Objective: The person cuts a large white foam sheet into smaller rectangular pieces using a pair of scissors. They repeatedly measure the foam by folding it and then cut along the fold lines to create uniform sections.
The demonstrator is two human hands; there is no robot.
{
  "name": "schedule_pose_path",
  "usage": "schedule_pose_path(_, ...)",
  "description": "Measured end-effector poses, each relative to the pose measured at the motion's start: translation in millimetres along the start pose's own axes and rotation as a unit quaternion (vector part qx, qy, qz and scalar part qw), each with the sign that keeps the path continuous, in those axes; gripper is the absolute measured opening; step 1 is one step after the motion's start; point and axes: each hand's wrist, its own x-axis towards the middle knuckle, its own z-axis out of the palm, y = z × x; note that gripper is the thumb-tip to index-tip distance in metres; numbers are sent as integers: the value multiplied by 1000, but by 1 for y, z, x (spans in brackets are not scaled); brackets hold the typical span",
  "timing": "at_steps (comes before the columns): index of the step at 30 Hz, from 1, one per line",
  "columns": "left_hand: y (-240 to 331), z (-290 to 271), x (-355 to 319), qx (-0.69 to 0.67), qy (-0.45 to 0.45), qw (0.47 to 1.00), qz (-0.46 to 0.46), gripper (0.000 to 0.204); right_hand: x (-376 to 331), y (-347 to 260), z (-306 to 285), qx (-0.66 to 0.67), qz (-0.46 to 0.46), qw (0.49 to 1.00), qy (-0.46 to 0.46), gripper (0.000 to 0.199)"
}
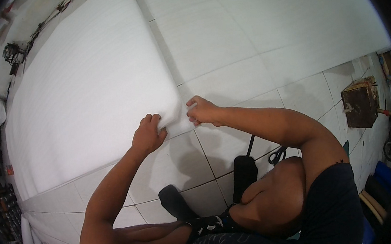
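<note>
Your knees and dark socks [183, 207] sit nearest, and past them your left hand [148, 134] grips the near corner of the white foam sheet [86, 89] lying on the tiled floor [239, 47], while your right hand [203, 111] pinches the same corner from the right. Keep both grips close to the edge and even, I'd judge, so the corner doesn't crease. Scissors [277, 154] right of your knee are half hidden, and the sheet's thickness is hard to make out.

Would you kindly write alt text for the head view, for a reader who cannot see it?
Seen from above, a crouching person pinches the near corner of a thick white foam sheet lying on a white tiled floor, left hand and right hand both in a grip on it. Black scissors lie by the knee, and a brown box sits at right.
</note>
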Motion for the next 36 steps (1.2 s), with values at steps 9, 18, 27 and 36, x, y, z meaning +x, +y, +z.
schedule_pose_path(9,-5,0,-2,-1,4,1000,17,48,8,8,7,4,-27,998,-53,67)
schedule_pose_path(18,14,-3,1,49,-19,998,16,52,24,23,-1,24,-123,991,-44,64)
schedule_pose_path(27,2,2,3,33,10,999,33,45,13,35,-2,-163,-63,985,4,53)
schedule_pose_path(36,-5,-2,-3,34,-1,999,33,48,7,12,4,13,-60,998,-24,58)
